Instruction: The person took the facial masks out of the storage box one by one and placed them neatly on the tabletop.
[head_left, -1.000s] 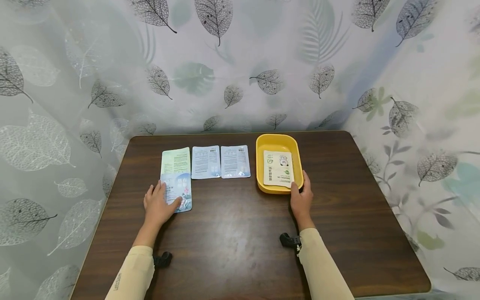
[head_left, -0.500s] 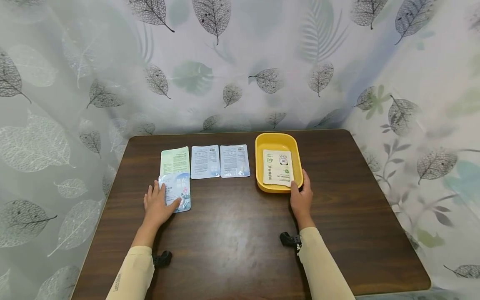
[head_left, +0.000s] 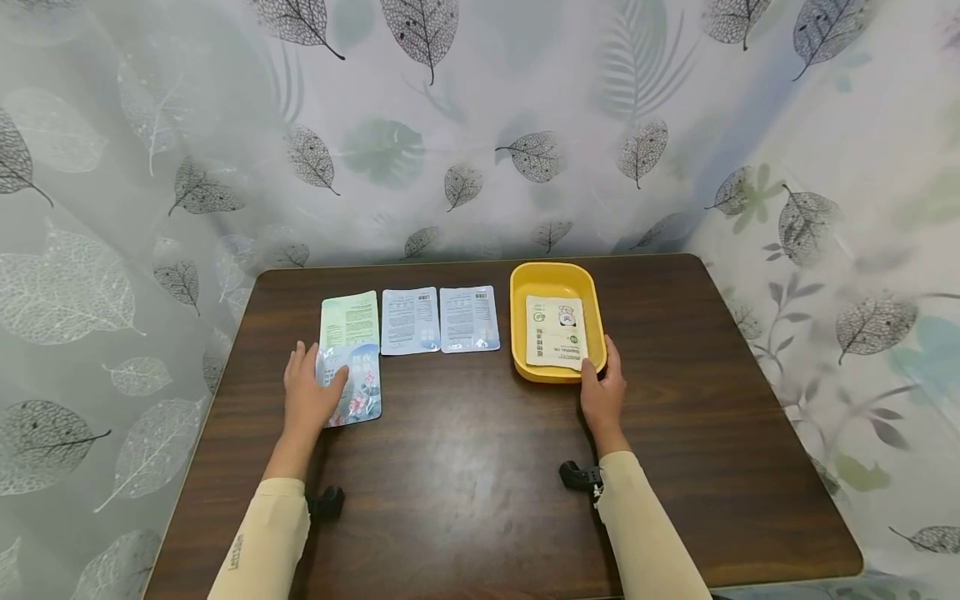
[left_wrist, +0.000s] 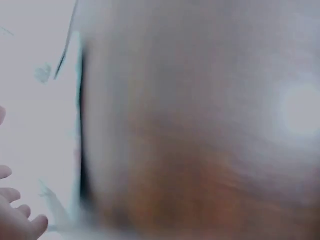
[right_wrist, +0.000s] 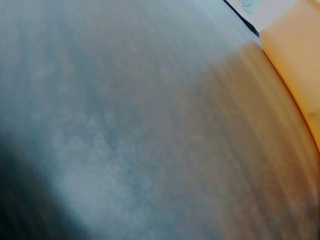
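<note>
At the left of the table, in the head view, lies a flat blue packet [head_left: 361,389] printed with pink flowers. My left hand [head_left: 306,393] is over its left edge with fingers extended and thumb apart; I cannot tell whether it touches. Just beyond the blue packet lies a pale green packet [head_left: 350,319]. My right hand [head_left: 603,395] grips the near right corner of a yellow plastic tray [head_left: 552,278], thumb over the rim and fingers along the outside. A cream packet [head_left: 551,333] with a panda-like drawing lies inside the tray. Both wrist views are blurred.
Two light blue packets, one [head_left: 410,327] beside the green packet and another [head_left: 469,326] nearer the tray, lie printed side up. They rest on a dark wooden table [head_left: 465,492]. A leaf-patterned curtain [head_left: 480,125] hangs behind and at both sides.
My left hand has drawn its thumb back from the blue packet, uncovering more of the flower print. The packet has hardly moved. My right hand keeps its hold on the tray.
</note>
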